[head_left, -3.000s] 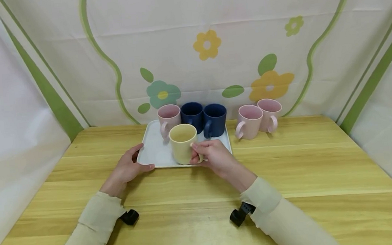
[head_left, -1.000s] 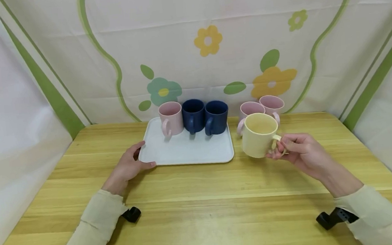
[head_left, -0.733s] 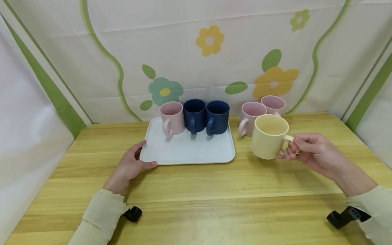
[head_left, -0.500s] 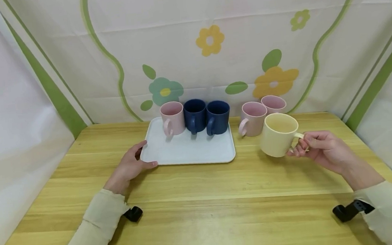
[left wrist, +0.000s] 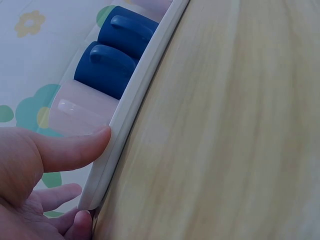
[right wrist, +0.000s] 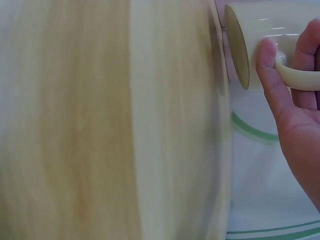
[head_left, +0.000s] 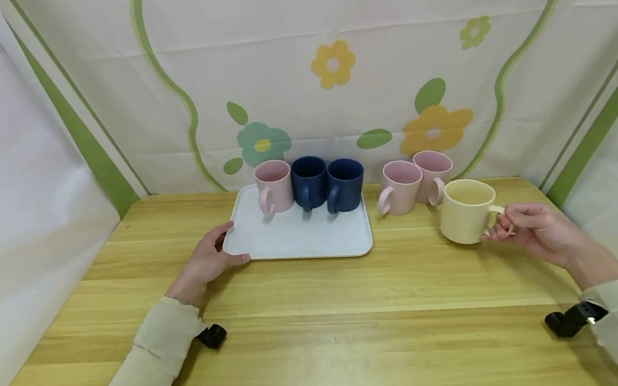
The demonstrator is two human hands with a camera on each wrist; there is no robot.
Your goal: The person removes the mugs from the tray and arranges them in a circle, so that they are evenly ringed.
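Observation:
At the right, my right hand grips a cream-yellow mug by its handle. The mug is upright, close over the wooden table, in front of and to the right of the loose pink mugs. In the right wrist view my thumb lies along the handle's top, with fingers through the loop of the mug. My left hand holds the left front corner of a white tray, thumb on the front edge and fingers at the left side. A pink mug and two dark blue mugs stand along the tray's back.
Two pink mugs, a front one and a back one, stand close together right of the tray. A white cloth with printed flowers hangs behind the table and at both sides.
The cream-yellow mug has been lifted off the tray's front by my right hand and carried right, past the two loose pink mugs. My left hand and the tray have stayed in place.

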